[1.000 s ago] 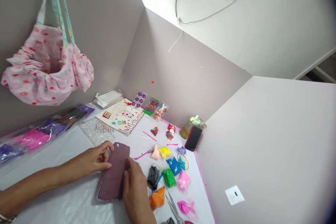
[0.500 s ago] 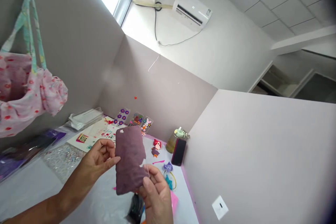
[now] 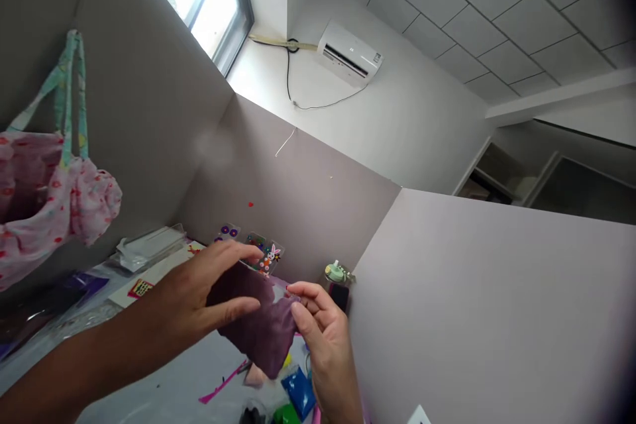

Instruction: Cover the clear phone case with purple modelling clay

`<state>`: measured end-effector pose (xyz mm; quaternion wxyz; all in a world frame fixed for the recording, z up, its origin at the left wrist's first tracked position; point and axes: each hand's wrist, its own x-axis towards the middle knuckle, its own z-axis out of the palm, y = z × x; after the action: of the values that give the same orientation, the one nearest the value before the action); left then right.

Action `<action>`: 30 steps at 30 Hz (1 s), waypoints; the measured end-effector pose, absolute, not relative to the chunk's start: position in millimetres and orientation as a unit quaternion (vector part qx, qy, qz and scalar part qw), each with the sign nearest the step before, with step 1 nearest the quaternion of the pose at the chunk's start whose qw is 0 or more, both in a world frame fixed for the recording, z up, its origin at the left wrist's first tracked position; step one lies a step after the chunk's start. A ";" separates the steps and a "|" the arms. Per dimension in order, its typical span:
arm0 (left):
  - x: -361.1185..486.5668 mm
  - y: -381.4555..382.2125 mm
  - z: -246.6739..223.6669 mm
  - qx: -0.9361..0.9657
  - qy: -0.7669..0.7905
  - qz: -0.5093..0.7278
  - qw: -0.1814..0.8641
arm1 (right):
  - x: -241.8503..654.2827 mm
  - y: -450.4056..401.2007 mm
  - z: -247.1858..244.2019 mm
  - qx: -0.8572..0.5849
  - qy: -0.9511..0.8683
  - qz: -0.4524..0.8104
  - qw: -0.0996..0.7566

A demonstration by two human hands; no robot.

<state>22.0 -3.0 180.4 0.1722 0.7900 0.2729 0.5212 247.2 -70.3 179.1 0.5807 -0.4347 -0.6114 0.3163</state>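
A flat, dark purple sheet (image 3: 268,328), resembling a clay layer, is held tilted above the table. One edge is uneven, and a clear part shows beside it. My right hand (image 3: 325,344) pinches the sheet's right edge between thumb and fingers. Over its left side, my left hand (image 3: 213,288) has its thumb and fingers spread apart. That hand covers part of the sheet; whether it touches it I cannot tell. Below the sheet lie a blue packet (image 3: 299,389), a green piece (image 3: 287,414) and a thin pink strip (image 3: 221,387).
Decorated clear cards (image 3: 271,257) lean at the back. A jug with a pale green lid (image 3: 336,271) stands by the right partition, with a dark phone (image 3: 339,296) in front. Plastic packaging (image 3: 149,248) lies left. A pink patterned cloth bag (image 3: 59,192) hangs on the left wall.
The purple sheet has turned from upright to slanted and shifted slightly right. My left hand has moved right, across it, with its fingers opened. The camera view has tilted up.
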 end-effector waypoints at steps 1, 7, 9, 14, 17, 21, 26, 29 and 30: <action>24.2 0.3 176.9 0.801 0.272 0.503 0.174 | 246.6 -68.6 177.7 -0.431 -0.616 0.312 0.581; 19.4 17.4 170.5 0.857 0.257 0.382 0.232 | 249.4 -66.8 171.8 -0.431 -0.618 0.348 0.559; 15.6 19.5 171.5 0.850 0.267 0.375 0.253 | 248.0 -69.4 173.9 -0.428 -0.621 0.368 0.544; 10.7 19.6 169.4 0.855 0.282 0.348 0.261 | 239.8 -70.9 178.0 -0.484 -0.618 0.338 0.520; 10.1 19.3 167.9 0.855 0.282 0.344 0.264 | 237.5 -66.3 175.9 -0.468 -0.619 0.333 0.535; 9.0 20.8 167.9 0.854 0.296 0.333 0.270 | 236.7 -60.5 172.2 -0.460 -0.627 0.334 0.533; 5.6 22.3 167.6 0.861 0.307 0.322 0.245 | 232.0 -57.3 169.2 -0.457 -0.623 0.314 0.551; 4.3 21.4 166.7 0.862 0.305 0.324 0.243 | 229.8 -56.4 167.9 -0.461 -0.629 0.318 0.540; 4.2 20.7 166.7 0.859 0.307 0.326 0.248 | 229.3 -56.2 167.5 -0.462 -0.631 0.323 0.533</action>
<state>4.2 20.7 166.7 0.2484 0.8591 0.3068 0.3257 229.3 -56.2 167.5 0.5330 -0.4623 -0.6306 0.3233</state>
